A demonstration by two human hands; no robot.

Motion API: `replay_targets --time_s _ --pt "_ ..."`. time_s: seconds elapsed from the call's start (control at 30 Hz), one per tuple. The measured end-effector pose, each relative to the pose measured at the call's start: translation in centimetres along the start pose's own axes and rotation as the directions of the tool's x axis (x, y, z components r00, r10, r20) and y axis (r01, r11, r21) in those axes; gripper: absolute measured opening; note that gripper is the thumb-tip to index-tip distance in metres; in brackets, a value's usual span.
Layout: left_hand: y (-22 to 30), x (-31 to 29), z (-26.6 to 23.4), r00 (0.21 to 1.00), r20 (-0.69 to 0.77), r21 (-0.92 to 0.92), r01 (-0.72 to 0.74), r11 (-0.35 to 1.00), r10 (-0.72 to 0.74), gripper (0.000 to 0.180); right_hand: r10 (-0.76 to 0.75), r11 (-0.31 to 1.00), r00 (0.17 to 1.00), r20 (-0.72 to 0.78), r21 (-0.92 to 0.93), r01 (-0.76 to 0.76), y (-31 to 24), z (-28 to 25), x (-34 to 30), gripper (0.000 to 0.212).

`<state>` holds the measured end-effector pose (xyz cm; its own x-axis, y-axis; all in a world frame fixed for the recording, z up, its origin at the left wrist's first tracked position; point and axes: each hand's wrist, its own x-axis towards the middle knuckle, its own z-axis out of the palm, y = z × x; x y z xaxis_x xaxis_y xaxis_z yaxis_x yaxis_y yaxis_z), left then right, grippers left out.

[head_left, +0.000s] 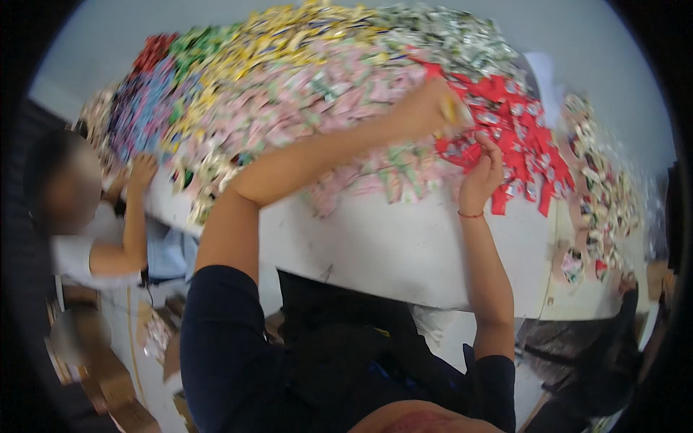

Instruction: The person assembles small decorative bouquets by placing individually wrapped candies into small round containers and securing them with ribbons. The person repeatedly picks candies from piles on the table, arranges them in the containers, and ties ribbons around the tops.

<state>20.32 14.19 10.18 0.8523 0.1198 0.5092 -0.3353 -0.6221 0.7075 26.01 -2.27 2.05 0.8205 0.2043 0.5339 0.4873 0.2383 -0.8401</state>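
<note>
My left hand (435,106) reaches across to the right, over the border between the pink and red packets. It is blurred by motion and closed around a small yellow-and-white packet (451,112), whose details are smeared. Just nearer to me, my right hand (482,180) is raised at the near left edge of the red packets (516,137), its fingers bent and apart, with nothing visible in it. Pale pink and green packets (289,108) spread widely over the white table (361,249), partly behind my left forearm.
Yellow packets (289,32), silvery-green packets (447,36) and blue packets (148,108) heap along the far side. Cream-coloured pieces (595,195) lie at the right. A co-worker's hand (143,169) rests at the left edge; another person's hand (628,283) shows at the right. Cardboard boxes (112,379) stand at lower left.
</note>
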Motion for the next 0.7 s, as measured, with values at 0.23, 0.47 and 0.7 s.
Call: replay_targets --time_s 0.23,0.47,0.7 --pt "6.0 -13.9 3.5 0.805 -0.444 -0.301 0.28 0.912 -0.393 0.022 0.369 0.774 0.859 0.355 0.394 -0.495 -8.9 6.1 -8.7 0.034" --pt "8.9 -19.7 -0.2 0.63 -0.731 -0.213 0.155 0.965 -0.263 0.013 0.122 0.958 0.948 0.294 0.214 -0.19 -11.2 9.0 -11.6 0.014" --pt "4.5 -30.9 -11.3 0.56 -0.743 0.44 0.822 0.362 -0.368 0.039 -0.15 0.978 0.485 0.862 0.056 0.203 -9.1 9.0 -13.5 0.022"
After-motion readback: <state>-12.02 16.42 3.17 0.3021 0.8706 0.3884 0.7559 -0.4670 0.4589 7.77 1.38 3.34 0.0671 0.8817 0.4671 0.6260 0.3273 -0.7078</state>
